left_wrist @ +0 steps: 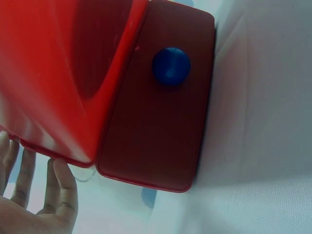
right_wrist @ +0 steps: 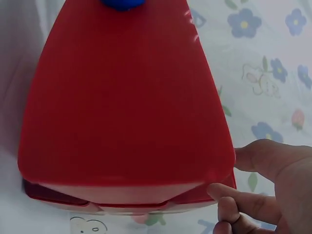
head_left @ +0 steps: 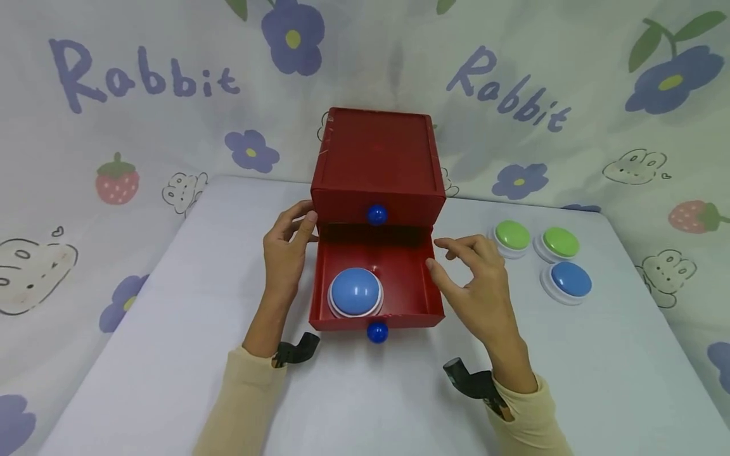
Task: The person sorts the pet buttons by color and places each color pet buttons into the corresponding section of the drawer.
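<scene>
A red two-drawer box (head_left: pixel 379 152) stands with its lower drawer (head_left: pixel 406 288) pulled out in the head view. A blue dome push button (head_left: pixel 355 292) with a white base sits in the left of that drawer. My left hand (head_left: pixel 285 253) is at the box's left side, fingers loosely bent beside the wall. My right hand (head_left: pixel 481 285) is at the drawer's right wall, thumb by the rim and fingers farther back. In the right wrist view, thumb and fingertips (right_wrist: pixel 214 190) meet the drawer's edge. Neither hand grips anything.
Two green push buttons (head_left: pixel 512 235) and another blue push button (head_left: pixel 570 280) stand on the white table (head_left: pixel 188 329) to the right. The upper drawer has a blue knob (head_left: pixel 377 215), as does the lower one. A printed cloth (head_left: pixel 171 126) hangs behind.
</scene>
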The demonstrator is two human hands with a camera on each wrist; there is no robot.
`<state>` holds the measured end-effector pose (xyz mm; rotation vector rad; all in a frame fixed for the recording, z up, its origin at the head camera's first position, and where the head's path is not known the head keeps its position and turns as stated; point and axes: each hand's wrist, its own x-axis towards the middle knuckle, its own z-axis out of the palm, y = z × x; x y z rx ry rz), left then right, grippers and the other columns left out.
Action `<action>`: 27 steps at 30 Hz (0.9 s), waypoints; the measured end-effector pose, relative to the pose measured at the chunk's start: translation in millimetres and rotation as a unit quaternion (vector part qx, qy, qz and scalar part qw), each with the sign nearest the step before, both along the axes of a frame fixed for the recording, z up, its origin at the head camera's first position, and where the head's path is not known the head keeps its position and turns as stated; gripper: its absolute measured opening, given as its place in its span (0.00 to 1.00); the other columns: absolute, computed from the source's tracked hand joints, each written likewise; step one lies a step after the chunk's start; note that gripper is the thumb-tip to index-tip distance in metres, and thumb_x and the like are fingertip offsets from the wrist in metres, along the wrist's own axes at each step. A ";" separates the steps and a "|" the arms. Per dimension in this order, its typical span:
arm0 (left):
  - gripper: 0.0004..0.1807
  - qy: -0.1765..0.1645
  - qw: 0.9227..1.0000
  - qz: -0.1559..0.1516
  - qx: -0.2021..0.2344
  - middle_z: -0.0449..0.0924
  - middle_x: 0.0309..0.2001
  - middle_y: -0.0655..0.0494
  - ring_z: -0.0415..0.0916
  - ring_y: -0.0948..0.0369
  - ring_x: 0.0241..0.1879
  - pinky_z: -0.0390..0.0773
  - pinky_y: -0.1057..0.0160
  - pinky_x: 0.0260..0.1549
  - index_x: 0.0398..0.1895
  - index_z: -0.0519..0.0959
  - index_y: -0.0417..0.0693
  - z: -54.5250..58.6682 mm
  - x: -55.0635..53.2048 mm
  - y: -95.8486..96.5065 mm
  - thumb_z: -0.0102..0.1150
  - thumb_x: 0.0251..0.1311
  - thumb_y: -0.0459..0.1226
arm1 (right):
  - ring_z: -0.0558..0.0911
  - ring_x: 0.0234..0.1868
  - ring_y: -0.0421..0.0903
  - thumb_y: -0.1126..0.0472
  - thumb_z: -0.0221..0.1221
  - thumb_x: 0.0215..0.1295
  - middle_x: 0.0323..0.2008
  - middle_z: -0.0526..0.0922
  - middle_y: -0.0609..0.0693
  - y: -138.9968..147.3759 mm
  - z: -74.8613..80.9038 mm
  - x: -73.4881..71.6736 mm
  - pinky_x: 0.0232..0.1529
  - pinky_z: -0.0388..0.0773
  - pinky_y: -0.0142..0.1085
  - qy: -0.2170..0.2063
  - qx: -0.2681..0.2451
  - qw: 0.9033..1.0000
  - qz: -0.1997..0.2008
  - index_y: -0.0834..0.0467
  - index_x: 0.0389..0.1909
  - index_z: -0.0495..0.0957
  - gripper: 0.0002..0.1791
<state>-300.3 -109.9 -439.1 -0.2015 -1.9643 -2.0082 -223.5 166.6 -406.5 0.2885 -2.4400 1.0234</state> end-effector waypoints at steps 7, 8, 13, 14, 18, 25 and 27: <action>0.18 -0.001 1.000 -0.001 0.004 0.78 0.55 0.49 0.77 0.55 0.47 0.84 0.62 0.40 0.62 0.78 0.42 -2.0 -2.5 0.2 0.57 0.71 0.36 | 0.73 0.50 0.50 0.65 0.70 0.59 0.40 0.77 0.55 39.6 -3.9 -1.1 0.47 0.67 0.45 0.002 0.002 0.998 -0.068 0.61 0.51 0.84 0.18; 0.18 -0.002 1.000 0.000 0.004 0.78 0.56 0.49 0.76 0.54 0.47 0.84 0.61 0.41 0.62 0.78 0.42 -2.1 -2.3 -0.3 0.57 0.71 0.36 | 0.72 0.51 0.49 0.65 0.70 0.60 0.40 0.77 0.56 48.9 -5.5 -0.6 0.47 0.67 0.44 -0.004 -0.004 0.996 -0.085 0.61 0.51 0.84 0.18; 0.19 -0.005 1.000 -0.002 -0.001 0.78 0.56 0.49 0.76 0.54 0.48 0.84 0.58 0.42 0.62 0.78 0.41 -0.8 -1.4 -0.7 0.57 0.71 0.36 | 0.69 0.53 0.53 0.64 0.68 0.62 0.42 0.75 0.60 99.4 -20.7 3.0 0.46 0.63 0.46 -0.045 0.008 0.984 -0.174 0.64 0.53 0.83 0.19; 0.19 -0.004 1.000 -0.004 -0.001 0.78 0.56 0.49 0.76 0.54 0.48 0.84 0.58 0.42 0.62 0.78 0.41 -0.5 -1.3 -0.8 0.57 0.71 0.36 | 0.68 0.54 0.55 0.62 0.68 0.62 0.44 0.74 0.61 108.7 -24.5 3.8 0.46 0.63 0.48 -0.056 0.015 0.979 -0.195 0.64 0.53 0.82 0.19; 0.19 -0.002 1.000 -0.006 0.000 0.77 0.56 0.49 0.76 0.54 0.48 0.84 0.59 0.42 0.62 0.78 0.41 -0.3 -1.5 -2.2 0.57 0.71 0.36 | 0.66 0.58 0.62 0.59 0.67 0.63 0.49 0.72 0.65 142.5 -37.7 5.2 0.48 0.61 0.54 -0.097 0.034 0.959 -0.265 0.67 0.55 0.81 0.22; 0.18 -0.004 1.000 -0.004 0.005 0.77 0.56 0.49 0.76 0.54 0.48 0.84 0.62 0.41 0.62 0.78 0.41 -1.0 -1.4 -2.9 0.57 0.71 0.35 | 0.59 0.65 0.66 0.51 0.63 0.67 0.59 0.66 0.67 178.6 -49.2 7.8 0.53 0.60 0.61 -0.192 0.048 0.930 -0.311 0.66 0.65 0.73 0.32; 0.18 -0.005 1.000 -0.006 0.005 0.77 0.56 0.49 0.76 0.54 0.48 0.84 0.62 0.41 0.62 0.78 0.41 -1.1 -1.7 -1.7 0.57 0.71 0.35 | 0.57 0.66 0.68 0.49 0.62 0.67 0.60 0.64 0.69 185.7 -55.4 11.1 0.54 0.59 0.63 -0.209 0.057 0.924 -0.315 0.67 0.66 0.71 0.33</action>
